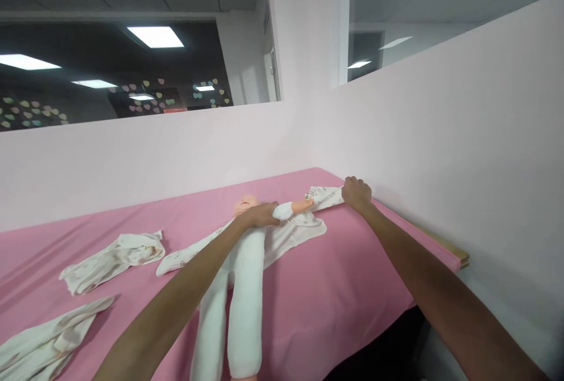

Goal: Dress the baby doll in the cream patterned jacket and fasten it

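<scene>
A baby doll [247, 287] with a white cloth body lies on its back, its head at the far side and its legs toward me. Under it is spread a white printed baby shirt [293, 237], with one sleeve covering the doll's arm on the left. My left hand [262, 215] is closed around the doll's other upper arm; that forearm and small hand [303, 205] stick out to the right. The shirt's free sleeve [326, 196] is stretched rightward, its end gripped in my right hand [356, 193]. My left hand and forearm hide the doll's chest.
A pink sheet [335, 287] covers the table. Folded white printed baby clothes [117, 258] lie at the left, with another white garment [57, 340] nearer me. White walls with windows close off the back and right. A wooden board edge [458, 255] shows at right.
</scene>
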`<state>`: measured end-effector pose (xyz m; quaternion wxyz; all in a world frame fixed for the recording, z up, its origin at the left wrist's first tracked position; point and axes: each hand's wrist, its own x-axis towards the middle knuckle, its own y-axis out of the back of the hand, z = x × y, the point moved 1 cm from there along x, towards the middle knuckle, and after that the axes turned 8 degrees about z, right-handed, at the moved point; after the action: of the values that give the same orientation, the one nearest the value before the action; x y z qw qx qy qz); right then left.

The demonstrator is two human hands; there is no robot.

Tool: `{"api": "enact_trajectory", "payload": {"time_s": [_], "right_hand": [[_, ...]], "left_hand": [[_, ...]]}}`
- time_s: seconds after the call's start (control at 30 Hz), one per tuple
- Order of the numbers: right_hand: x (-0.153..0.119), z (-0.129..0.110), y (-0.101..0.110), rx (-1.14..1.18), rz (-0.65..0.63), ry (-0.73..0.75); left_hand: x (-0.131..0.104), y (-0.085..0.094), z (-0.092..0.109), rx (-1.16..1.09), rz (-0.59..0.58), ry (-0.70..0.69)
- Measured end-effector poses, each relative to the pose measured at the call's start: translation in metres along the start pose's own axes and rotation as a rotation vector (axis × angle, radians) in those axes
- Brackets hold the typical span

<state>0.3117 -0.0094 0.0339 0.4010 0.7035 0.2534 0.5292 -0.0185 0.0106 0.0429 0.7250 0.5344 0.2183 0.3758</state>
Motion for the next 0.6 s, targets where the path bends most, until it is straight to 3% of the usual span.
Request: {"api": "enact_trajectory", "payload": {"time_s": [0.17, 0.3, 0.4, 0.43, 0.5, 0.6], "right_hand": [[-0.021, -0.03, -0.02, 0.06, -0.101, 0.09], [-0.048, -0.073, -0.025, 0.199, -0.166, 0.345], [-0.074, -0.106, -0.029, 0.419, -0.239, 0.602], [-0.081, -0.115, -0.032, 0.498, -0.256, 0.621], [-0.088, -0.126, -0.038, 0.61, -0.255, 0.533], [-0.083, -0.134, -0.048, 0.668, -0.198, 0.274]], "left_hand": [[-0.005, -0.005, 0.004, 0.027, 0.085, -0.015], [-0.005, -0.007, 0.001, 0.042, 0.15, -0.021], [-0.005, -0.008, -0.001, 0.04, 0.191, -0.059], [-0.005, -0.008, -0.001, 0.043, 0.198, -0.07], [-0.006, -0.008, -0.001, 0.052, 0.202, -0.076], [-0.006, -0.008, -0.002, 0.06, 0.197, -0.058]]}}
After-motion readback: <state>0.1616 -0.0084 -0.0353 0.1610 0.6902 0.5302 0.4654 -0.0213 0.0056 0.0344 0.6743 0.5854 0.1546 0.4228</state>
